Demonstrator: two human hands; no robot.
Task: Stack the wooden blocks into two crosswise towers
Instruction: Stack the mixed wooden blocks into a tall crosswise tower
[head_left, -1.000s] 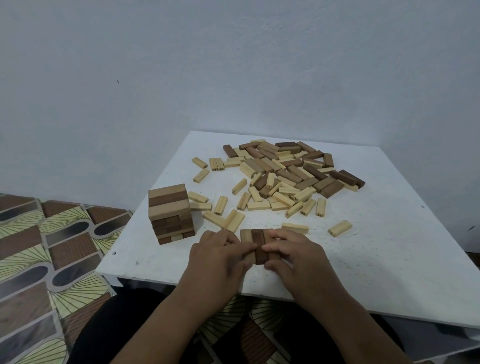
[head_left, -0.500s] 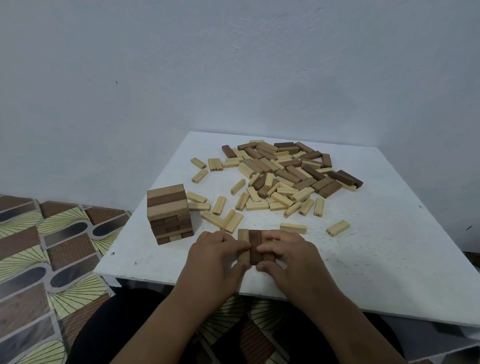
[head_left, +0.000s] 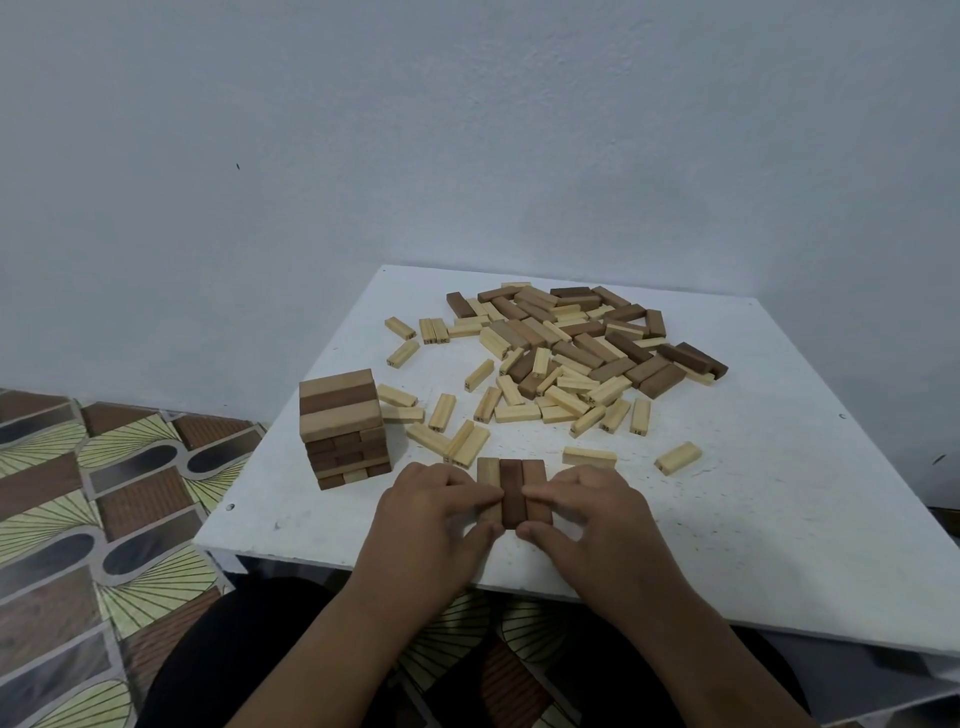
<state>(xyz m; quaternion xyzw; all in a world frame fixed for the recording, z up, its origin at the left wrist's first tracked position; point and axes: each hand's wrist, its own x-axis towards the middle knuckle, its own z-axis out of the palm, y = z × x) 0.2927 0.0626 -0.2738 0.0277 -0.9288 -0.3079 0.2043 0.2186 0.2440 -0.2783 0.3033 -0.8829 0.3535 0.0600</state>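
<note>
Three wooden blocks lie side by side near the front edge of the white table: a light one, a dark one, a mid-brown one. My left hand pinches the row from the left, thumb at its near end and fingers on top. My right hand pinches it from the right in the same way. A crosswise tower of several layers stands at the table's left edge. A heap of loose light and dark blocks covers the table's far middle.
Single light blocks lie scattered between the heap and my hands. The table's front edge is close under my wrists. A patterned floor lies to the left, and a pale wall stands behind the table.
Both hands have squeezed the three blocks closer into an even row. The view has shifted slightly; the tower and heap have not moved.
</note>
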